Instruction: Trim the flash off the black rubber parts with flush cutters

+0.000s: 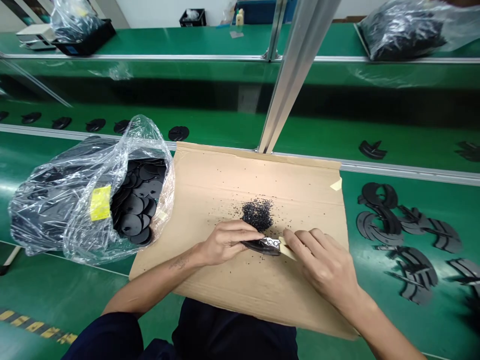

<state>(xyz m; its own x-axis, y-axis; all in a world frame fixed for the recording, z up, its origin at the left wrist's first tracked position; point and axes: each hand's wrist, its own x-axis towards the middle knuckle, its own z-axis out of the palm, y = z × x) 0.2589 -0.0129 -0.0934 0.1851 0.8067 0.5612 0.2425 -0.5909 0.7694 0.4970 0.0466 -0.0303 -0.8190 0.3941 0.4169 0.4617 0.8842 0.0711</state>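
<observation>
My left hand (234, 241) pinches a black round plastic part (267, 248) above the cardboard sheet (210, 185). My right hand (322, 257) is closed around the pale yellow handles of a pair of nippers (273, 242). Their metal head meets the part close to my left fingertips; the cutting tips are partly hidden there. Just beyond both hands lies a heap of small black plastic bits (258, 214), with more bits scattered around it.
An open clear bag (86, 200) of black discs lies left of the cardboard. Curved black parts (380, 215) sit on the green table at right. A metal post (290, 80) rises behind the cardboard. Black parts (179, 133) lie along the green strip behind.
</observation>
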